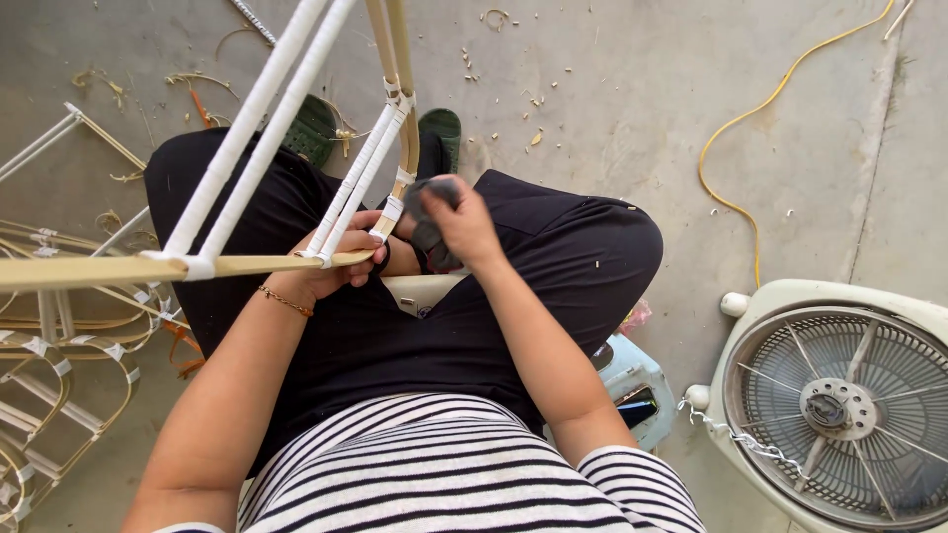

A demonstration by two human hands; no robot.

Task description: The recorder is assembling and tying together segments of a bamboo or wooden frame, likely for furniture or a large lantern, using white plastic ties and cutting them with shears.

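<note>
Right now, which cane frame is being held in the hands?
The frame across the lap, gripped by the left hand; the other frames lie untouched on the floor.

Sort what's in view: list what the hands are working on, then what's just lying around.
In hand:
left hand grips the cane frame
right hand holds a dark grey tool at the white binding

Lying about:
white fan
yellow cable
finished frames
cane shavings
green sandals

1 head-worn camera looks steeply down, close over the person's lap; the left hand (pixel 331 266) and right hand (pixel 459 225) sit mid-frame, floor (pixel 612 109) beyond them.
</note>
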